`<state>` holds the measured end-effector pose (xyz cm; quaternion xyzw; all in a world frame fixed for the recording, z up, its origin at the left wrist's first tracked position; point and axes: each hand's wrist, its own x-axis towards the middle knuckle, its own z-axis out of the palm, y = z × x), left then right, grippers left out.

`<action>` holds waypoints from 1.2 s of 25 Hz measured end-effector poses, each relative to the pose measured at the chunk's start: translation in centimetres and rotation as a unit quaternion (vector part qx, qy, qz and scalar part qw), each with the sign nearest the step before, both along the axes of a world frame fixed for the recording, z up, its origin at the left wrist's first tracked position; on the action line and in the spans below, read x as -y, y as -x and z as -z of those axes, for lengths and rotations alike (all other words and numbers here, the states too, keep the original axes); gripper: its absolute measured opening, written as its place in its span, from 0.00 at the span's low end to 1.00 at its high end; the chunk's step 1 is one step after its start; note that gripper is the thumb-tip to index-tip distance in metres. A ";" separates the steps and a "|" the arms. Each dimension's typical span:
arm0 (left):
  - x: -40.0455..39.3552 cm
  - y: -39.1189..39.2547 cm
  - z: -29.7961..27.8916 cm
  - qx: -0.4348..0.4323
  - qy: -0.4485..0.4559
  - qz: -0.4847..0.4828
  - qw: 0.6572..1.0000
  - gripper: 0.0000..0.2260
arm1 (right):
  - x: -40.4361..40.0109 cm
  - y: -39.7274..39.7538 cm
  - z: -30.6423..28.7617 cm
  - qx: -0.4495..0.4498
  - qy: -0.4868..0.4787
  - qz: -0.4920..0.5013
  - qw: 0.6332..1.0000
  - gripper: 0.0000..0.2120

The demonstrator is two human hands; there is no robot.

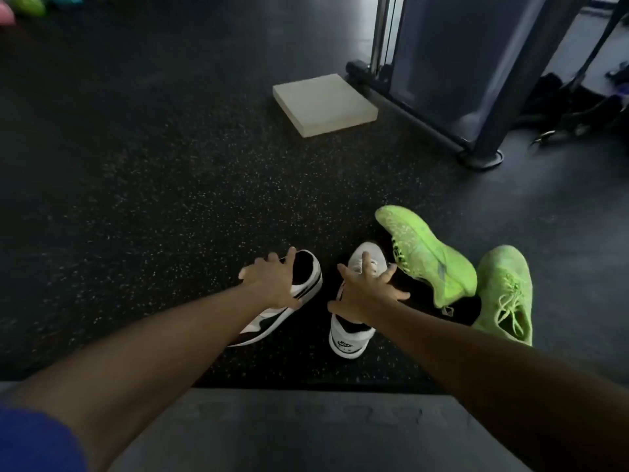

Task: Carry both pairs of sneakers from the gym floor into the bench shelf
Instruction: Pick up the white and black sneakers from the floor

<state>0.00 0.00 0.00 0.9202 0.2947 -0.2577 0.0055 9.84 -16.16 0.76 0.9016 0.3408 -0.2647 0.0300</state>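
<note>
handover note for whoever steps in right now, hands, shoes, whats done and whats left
Left hand: fingers curled over the left black-and-white sneaker, which is tilted; looks gripped.
Right hand: fingers spread over the right black-and-white sneaker, not closed on it yet.
Green sneakers: one on its side, the other beside it, both on the gym floor, untouched.
Done: nothing shelved; the bench shelf is not in view.
Left: finish grasping the black-and-white pair, carry it to the shelf, then return for the green pair.
</note>
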 end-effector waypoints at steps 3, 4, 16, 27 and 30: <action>-0.2 0.5 0.0 0.025 -0.011 0.027 0.999 0.52 | 0.1 -0.1 -0.2 -0.023 -0.024 -0.014 0.999 0.39; -0.4 0.8 0.2 0.027 -0.017 0.044 0.999 0.52 | 0.0 -0.2 0.0 -0.018 -0.028 -0.014 0.999 0.37; -2.8 4.0 -0.3 0.005 -0.108 0.417 0.902 0.29 | 0.5 -0.5 1.5 0.041 -0.039 -0.099 0.993 0.36; 4.1 1.6 -0.2 0.177 0.142 -0.230 0.946 0.51 | -0.1 0.3 1.4 0.050 -0.110 -0.070 0.990 0.34; 3.4 1.5 0.1 0.159 0.124 -0.192 0.960 0.48 | -0.2 -0.1 1.5 0.060 -0.126 -0.093 0.986 0.33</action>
